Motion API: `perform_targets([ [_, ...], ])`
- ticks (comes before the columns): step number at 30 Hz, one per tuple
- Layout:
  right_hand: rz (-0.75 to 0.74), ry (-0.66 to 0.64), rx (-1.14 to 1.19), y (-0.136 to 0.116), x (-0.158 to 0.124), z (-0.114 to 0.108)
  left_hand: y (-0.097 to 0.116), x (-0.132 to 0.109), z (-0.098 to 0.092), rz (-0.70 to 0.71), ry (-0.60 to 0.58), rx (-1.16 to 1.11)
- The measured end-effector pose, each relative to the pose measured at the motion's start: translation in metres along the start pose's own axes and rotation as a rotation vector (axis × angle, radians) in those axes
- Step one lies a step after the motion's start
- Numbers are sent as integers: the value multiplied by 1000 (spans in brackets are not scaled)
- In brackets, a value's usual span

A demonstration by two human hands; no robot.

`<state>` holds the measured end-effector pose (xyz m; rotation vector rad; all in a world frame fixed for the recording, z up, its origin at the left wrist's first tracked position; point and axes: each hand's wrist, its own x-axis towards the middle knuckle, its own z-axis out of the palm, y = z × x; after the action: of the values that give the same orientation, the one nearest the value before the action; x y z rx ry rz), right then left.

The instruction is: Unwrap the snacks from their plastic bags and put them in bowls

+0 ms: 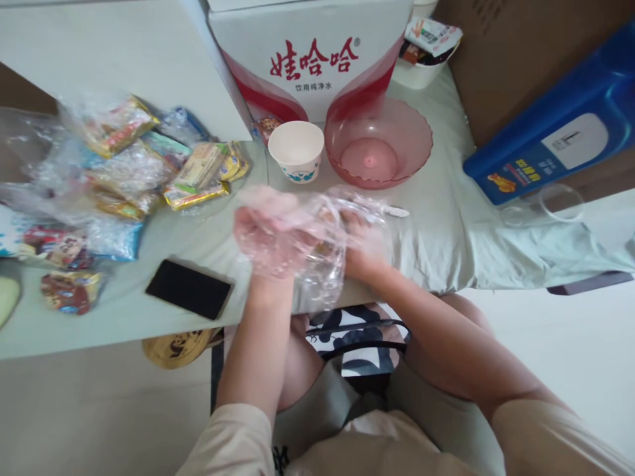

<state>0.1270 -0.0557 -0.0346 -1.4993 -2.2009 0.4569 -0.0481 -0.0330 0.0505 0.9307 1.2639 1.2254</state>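
Note:
My left hand is blurred by motion and covered in clear, crinkled plastic like a thin disposable glove or bag, so its fingers do not show clearly. Loose clear plastic hangs between both hands, over the front edge of the cloth-covered surface. From the other side, my right hand has its fingers curled into this plastic. A white paper cup with blue print stands just beyond the hands. Beside it sits a translucent pink bowl with a scalloped rim. A small white item lies right of my right hand.
Several packaged snacks in clear plastic pile up at left. A black phone lies near the front edge. Behind the bowl stands a white-and-red carton. At right are a tall blue container and a clear plastic cup.

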Motion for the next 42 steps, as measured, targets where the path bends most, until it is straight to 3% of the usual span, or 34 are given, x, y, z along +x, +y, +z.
perform_targets([
  [4, 46, 70, -97, -11, -1, 3, 4, 21, -48, 62, 179, -91],
  [8, -39, 217, 41, 0, 2, -7, -5, 29, -66, 27, 198, -295],
  [11, -46, 419, 34, 13, 15, -43, -6, 25, -63, 15, 104, -274],
  [15, -41, 588, -73, 10, 26, -89, 3, 11, -51, -13, -148, -85],
  [17, -104, 513, 6, 1, 20, -89, 5, 3, -42, -96, -276, -62],
  [19, -205, 355, 185, -9, 11, -76, 5, -4, -31, -198, -375, -86],
  [22, -259, 160, 456, -16, -3, -51, 0, -6, -17, -281, -419, -144],
  [25, -72, 175, 556, -13, -10, -42, -7, 6, -11, -313, -397, -214],
  [30, 259, 284, 630, -3, -12, -51, -15, 23, -12, -416, -367, -313],
  [34, 373, 350, 738, 3, -10, -51, -19, 16, -2, -472, -404, -99],
  [36, 417, 375, 817, 8, -9, -51, -21, 15, 3, -413, -301, -8],
  [39, 494, 423, 920, 17, -7, -57, -21, 20, 2, -235, -93, -42],
  [42, 625, 470, 1058, 24, -4, -70, -20, 28, -9, -57, -8, -110],
])
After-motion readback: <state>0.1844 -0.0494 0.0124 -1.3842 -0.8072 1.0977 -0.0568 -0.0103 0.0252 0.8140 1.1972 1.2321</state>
